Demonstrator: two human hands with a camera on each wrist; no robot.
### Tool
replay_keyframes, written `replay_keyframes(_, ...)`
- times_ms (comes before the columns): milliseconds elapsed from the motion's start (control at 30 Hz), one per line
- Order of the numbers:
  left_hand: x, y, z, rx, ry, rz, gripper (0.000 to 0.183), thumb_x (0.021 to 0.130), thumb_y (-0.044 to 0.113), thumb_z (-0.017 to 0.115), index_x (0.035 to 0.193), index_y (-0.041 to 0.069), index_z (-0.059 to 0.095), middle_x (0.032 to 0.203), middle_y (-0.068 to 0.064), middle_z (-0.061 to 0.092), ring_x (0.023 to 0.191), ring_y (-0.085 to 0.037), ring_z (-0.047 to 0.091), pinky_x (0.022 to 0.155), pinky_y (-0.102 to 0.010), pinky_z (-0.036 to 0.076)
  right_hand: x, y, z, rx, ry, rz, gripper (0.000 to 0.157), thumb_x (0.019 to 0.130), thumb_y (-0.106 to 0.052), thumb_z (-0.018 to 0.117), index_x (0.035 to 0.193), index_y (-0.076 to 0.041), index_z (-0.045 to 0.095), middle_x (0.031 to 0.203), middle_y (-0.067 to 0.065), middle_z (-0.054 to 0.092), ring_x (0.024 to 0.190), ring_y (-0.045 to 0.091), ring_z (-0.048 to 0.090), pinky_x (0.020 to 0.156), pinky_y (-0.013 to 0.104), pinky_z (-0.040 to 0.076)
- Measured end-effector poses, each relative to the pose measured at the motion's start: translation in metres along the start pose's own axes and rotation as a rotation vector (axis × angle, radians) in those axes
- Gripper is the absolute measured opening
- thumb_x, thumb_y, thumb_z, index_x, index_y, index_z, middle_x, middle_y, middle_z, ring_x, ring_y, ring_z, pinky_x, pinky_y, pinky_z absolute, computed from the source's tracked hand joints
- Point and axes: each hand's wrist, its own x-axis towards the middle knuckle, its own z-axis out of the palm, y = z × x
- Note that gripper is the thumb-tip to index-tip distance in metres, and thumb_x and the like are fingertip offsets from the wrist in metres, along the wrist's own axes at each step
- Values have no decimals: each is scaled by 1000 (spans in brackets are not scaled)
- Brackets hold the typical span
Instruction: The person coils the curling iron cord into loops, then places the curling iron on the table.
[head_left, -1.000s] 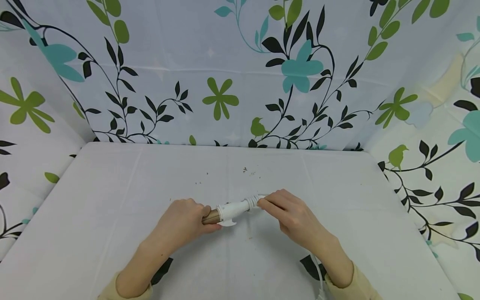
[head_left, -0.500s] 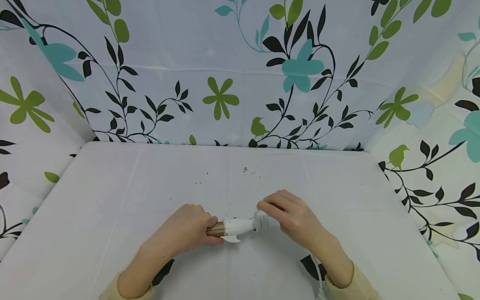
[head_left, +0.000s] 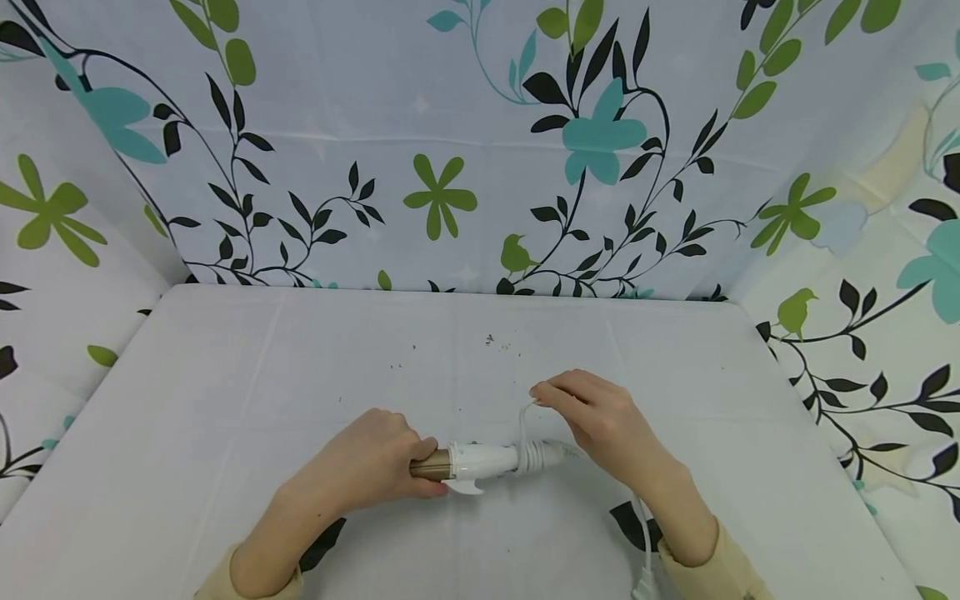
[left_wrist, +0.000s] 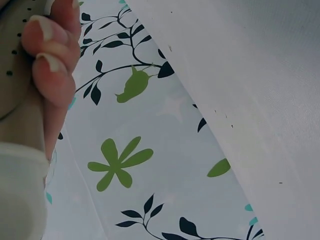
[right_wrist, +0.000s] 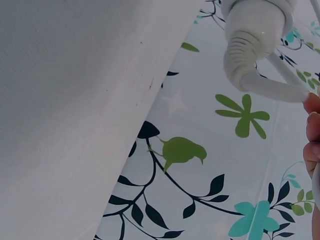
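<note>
A curling iron (head_left: 480,461) with a white handle and a gold-brown barrel lies level in the air in the head view. My left hand (head_left: 375,458) grips its barrel, thumb on top. Below the handle juts a white clamp lever (head_left: 465,487). White cord (head_left: 534,457) is wrapped in several turns around the handle's tail end. My right hand (head_left: 600,421) pinches the cord above and to the right, a short stretch running taut to the turns. In the right wrist view the cord (right_wrist: 275,89) runs from the handle (right_wrist: 257,25) to the fingertips (right_wrist: 312,102).
The loose cord hangs down beside my right wrist to a white plug (head_left: 643,586) at the front edge of view. Small dark crumbs (head_left: 490,340) lie on the white table (head_left: 225,375). Leaf-patterned cloth (head_left: 337,125) rises behind and at both sides.
The iron has swung from a tilt to level and come slightly nearer. My right hand moved from the handle's tail end up and right, drawing out cord around it. My left hand keeps its grip.
</note>
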Motion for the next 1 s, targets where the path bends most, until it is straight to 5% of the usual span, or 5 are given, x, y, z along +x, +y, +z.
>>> replay_keyframes(400,0,5,-2,-186,21,77,34,79,43,83,69,22,59,52,18,46,49,7,27,48,-10,25,1,4,-3,47,44,23,22,101,-19,58,98,-1,71,87,4,70,75,16,69,69,24,57)
replay_keyframes(733,-1,-2,-7,-301,242,134,30,76,34,88,70,21,61,54,18,44,52,12,25,47,-6,25,-1,14,2,161,120,188,27,99,-25,61,97,-1,73,75,1,66,57,6,51,54,14,42)
replay_keyframes(867,0,-4,-7,-308,326,102,23,75,32,88,81,15,74,62,14,63,51,13,35,48,-6,31,-5,18,5,222,124,307,10,93,-4,68,102,-4,72,80,2,67,65,8,57,57,14,43)
replay_keyframes(1000,0,-5,-7,-345,411,73,29,71,27,91,91,9,79,74,5,74,55,9,53,51,-7,40,-9,20,9,297,116,433,27,88,12,66,108,-5,71,86,5,70,77,11,63,66,15,48)
